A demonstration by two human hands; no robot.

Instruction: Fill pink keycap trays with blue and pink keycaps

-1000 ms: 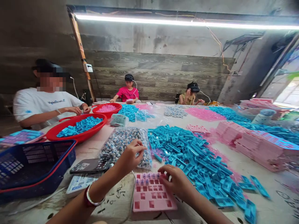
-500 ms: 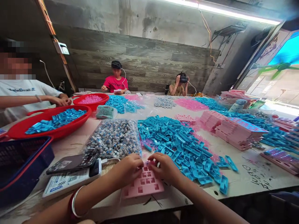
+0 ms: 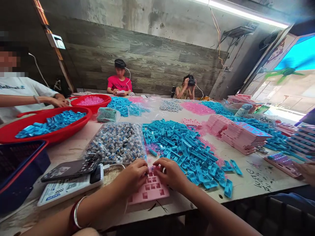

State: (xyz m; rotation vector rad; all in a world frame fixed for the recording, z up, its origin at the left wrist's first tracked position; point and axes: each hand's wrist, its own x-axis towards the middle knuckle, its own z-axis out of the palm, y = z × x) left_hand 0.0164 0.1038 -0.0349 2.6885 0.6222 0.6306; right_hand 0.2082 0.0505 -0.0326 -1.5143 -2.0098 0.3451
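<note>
A pink panel with square holes point(image 3: 154, 190) lies at the table's front edge, its far end between my hands. My left hand point(image 3: 137, 173) rests over the panel's far left side, fingers bent and pressed together; what they pinch, if anything, is hidden. My right hand point(image 3: 169, 172) is at the far right side, fingers curled down with the tips close together, and any small part in them cannot be made out. Just beyond sits a clear bag of small grey and blue parts point(image 3: 115, 141). Blue plastic pieces point(image 3: 184, 147) are heaped to the right of it.
Phone point(image 3: 70, 169) on a white power bank point(image 3: 69, 190), dark basket point(image 3: 22, 173) and red basin point(image 3: 85, 122) stand left. Stacked pink panels point(image 3: 241, 134) are at right. Co-workers sit across and at left; a hand point(image 3: 306, 172) shows at the right edge.
The view has shifted slightly, so things on the table sit further left. Another person's hand has appeared at the right edge. The person in pink has brought both hands together.
</note>
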